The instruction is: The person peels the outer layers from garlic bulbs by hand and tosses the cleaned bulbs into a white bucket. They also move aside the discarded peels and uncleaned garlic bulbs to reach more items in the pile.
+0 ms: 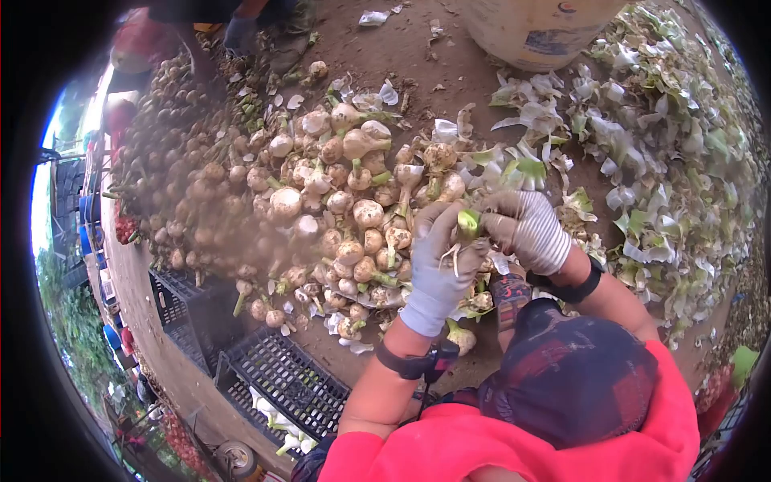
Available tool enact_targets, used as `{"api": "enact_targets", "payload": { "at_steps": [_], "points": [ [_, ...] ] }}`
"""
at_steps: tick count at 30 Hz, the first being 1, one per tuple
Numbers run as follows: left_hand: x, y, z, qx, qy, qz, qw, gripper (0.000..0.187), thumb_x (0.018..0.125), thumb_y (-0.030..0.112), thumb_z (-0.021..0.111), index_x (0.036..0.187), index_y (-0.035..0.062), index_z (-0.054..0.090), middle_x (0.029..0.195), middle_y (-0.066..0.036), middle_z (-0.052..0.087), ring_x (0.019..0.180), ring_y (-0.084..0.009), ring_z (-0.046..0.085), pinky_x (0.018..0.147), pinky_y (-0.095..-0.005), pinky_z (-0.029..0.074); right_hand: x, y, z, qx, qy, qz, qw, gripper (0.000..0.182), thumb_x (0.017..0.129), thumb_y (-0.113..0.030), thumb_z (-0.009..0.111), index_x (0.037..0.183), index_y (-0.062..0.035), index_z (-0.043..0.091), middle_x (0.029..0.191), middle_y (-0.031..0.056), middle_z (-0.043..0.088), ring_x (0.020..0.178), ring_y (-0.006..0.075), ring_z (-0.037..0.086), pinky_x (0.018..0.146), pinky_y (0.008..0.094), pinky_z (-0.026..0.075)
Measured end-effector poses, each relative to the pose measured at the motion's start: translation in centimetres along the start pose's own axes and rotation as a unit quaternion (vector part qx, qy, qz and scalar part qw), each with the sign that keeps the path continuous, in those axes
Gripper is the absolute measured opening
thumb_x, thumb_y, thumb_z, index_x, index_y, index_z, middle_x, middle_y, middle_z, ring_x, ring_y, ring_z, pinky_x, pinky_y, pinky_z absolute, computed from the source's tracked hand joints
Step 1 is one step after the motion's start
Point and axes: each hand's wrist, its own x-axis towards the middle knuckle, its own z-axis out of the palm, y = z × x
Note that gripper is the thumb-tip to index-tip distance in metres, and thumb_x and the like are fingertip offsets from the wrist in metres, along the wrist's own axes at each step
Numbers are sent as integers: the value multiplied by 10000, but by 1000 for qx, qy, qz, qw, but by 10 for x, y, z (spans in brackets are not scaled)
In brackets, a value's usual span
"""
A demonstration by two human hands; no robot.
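Observation:
Both my hands wear pale, soiled gloves and meet at the right edge of a heap of bulbs point(368, 214). My left hand point(440, 265) has its fingers wrapped round a bulb with a cut green stem point(468, 222); most of the bulb is hidden by the gloves. Against the stem's other side, the fingertips of my right hand point(530, 229) pinch something I cannot make out. Thin roots or a peel strip hang below the left fingers. Just under the hands lies a loose bulb point(461, 338) with a green stem.
Peeled skins and leaves point(666, 161) cover the ground at right. A large pale bucket point(536, 32) stands at the top. Black crates point(289, 377) sit at lower left, one with white-stemmed bulbs point(277, 419). Another person's gloved hand point(241, 34) shows at the upper left.

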Motion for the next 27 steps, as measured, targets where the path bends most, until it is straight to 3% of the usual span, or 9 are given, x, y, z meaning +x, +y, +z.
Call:
{"api": "enact_targets", "payload": {
  "at_steps": [11, 15, 17, 18, 20, 21, 23, 24, 27],
  "points": [
    [-3, 25, 6, -216, 24, -278, 936, 263, 887, 110, 563, 1100, -42, 586, 901, -76, 648, 820, -117, 587, 753, -254, 477, 5, 8, 4, -397, 13, -288, 872, 83, 801, -105, 608, 854, -49, 640, 749, 154, 619, 707, 346, 613, 618, 382, 505],
    [-4, 33, -2, -300, 38, -421, 855, 198, 954, 158, 512, 1052, 25, 622, 717, 7, 576, 592, -44, 522, 510, -190, 431, 5, 19, 4, 54, 113, -129, 984, 62, 852, -56, 585, 848, -22, 636, 699, 52, 629, 573, 125, 582, 540, 267, 480],
    [-10, 27, -5, -320, 83, -412, 849, 210, 957, 197, 509, 1034, 41, 627, 629, 39, 521, 495, -28, 473, 426, -177, 376, 30, 51, -59, 368, 115, -49, 922, 93, 867, -71, 560, 810, -60, 633, 623, 13, 581, 413, 92, 439, 392, 215, 344],
    [-12, 26, -14, -315, 98, -422, 844, 190, 953, 188, 519, 1036, 56, 629, 669, 35, 529, 527, -16, 475, 435, -170, 385, 41, 46, -71, 329, 382, -6, 864, 113, 851, -59, 546, 773, -83, 624, 603, -9, 557, 397, 57, 391, 374, 197, 298],
    [-13, 21, -34, -285, 64, -439, 850, 166, 909, 136, 565, 1040, 60, 632, 741, -30, 595, 615, -97, 568, 513, -242, 468, 38, 86, -108, -211, 369, -56, 903, 322, 778, 3, 541, 1087, -73, 584, 842, 118, 630, 609, 221, 586, 534, 338, 472],
    [-10, 12, -36, -282, 66, -438, 851, 166, 909, 136, 565, 1040, 60, 632, 741, -30, 595, 615, -97, 568, 513, -242, 468, 25, 81, -96, -537, 323, -125, 769, 467, 754, 14, 543, 1210, -83, 537, 961, 165, 635, 727, 289, 637, 631, 396, 519],
    [-8, -5, -33, 108, 9, -39, 993, 225, 840, 87, 594, 1056, 36, 628, 815, -112, 639, 734, -240, 633, 628, -342, 506, 11, 58, -63, -587, 160, -200, 768, 632, 730, -23, 583, 1330, -161, 443, 1187, 206, 549, 937, 370, 614, 803, 449, 511],
    [-2, 2, -38, 143, -63, -58, 986, 382, 762, -12, 596, 1143, 15, 574, 1040, -172, 649, 953, -303, 639, 816, -363, 507, 3, 31, -39, -501, 43, -133, 854, 613, 735, -94, 630, 1317, -168, 456, 1165, 208, 551, 943, 366, 610, 822, 449, 508],
    [14, 13, -36, 168, -205, -38, 963, 479, 787, 38, 573, 1259, 52, 490, 906, -187, 634, 821, -355, 622, 698, -413, 499, 3, 8, 10, -446, -104, -185, 869, 350, 747, -216, 669, 1050, -80, 556, 964, 145, 574, 832, 354, 614, 689, 429, 516]
  ]
}}
